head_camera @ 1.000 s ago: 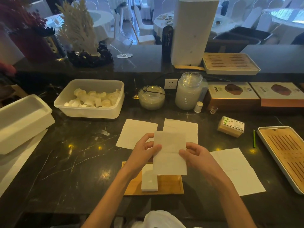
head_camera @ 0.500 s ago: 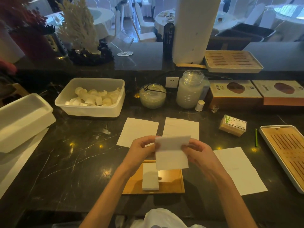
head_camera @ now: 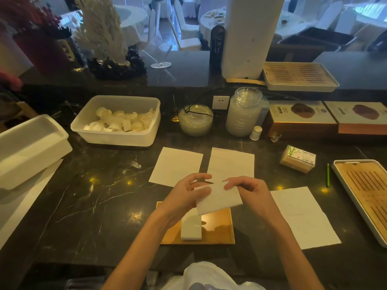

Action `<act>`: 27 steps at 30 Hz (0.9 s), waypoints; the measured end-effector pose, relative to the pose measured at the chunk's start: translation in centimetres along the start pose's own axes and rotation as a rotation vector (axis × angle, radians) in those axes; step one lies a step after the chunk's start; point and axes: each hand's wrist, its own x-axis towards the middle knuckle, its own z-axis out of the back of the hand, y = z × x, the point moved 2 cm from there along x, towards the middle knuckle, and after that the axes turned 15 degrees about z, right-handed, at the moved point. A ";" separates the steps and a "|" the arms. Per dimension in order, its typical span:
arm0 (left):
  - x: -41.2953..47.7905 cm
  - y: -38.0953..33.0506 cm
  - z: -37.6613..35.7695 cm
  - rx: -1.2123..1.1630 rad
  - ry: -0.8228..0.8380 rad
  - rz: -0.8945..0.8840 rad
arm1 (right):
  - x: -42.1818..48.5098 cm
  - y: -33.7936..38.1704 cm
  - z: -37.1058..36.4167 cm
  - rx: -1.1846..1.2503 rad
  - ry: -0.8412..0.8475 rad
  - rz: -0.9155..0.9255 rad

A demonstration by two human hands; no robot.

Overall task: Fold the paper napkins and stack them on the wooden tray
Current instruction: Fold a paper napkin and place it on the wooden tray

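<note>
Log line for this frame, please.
hands: both folding napkin | wooden tray: one folded stack | counter: three unfolded

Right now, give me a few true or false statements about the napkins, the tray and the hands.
1. Both hands, left hand and right hand, hold one napkin above the tray. True.
2. The tray is empty. False: a folded stack lies on it.
3. Three flat napkins lie on the counter. True.
4. The held napkin rests on the stack. False: it is held above the stack.
</note>
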 end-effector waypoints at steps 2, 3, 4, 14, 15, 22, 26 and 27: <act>0.0 0.4 0.1 0.004 -0.028 -0.003 | 0.1 -0.1 -0.3 -0.011 0.013 0.002; 0.1 0.6 0.1 -0.012 -0.055 -0.008 | 0.2 -0.2 -0.4 0.009 0.011 -0.014; 0.2 0.9 0.1 -0.029 -0.090 -0.019 | 0.3 -0.4 -0.5 0.064 0.009 -0.049; 0.4 4.4 0.6 -0.081 -0.091 0.020 | -0.1 -1.9 -2.0 0.059 -0.068 -0.104; 0.4 4.7 0.8 -0.067 -0.095 0.023 | 0.1 -1.8 -2.3 0.041 -0.048 -0.102; 1.0 7.4 3.0 -0.039 -0.317 0.024 | -1.1 -4.4 -4.9 0.125 0.042 -0.323; 1.6 10.0 4.2 0.006 -0.325 0.100 | -2.4 -6.7 -6.4 0.050 0.011 -0.417; 1.7 10.7 4.5 0.030 -0.330 0.119 | -2.8 -7.3 -6.9 0.028 0.015 -0.429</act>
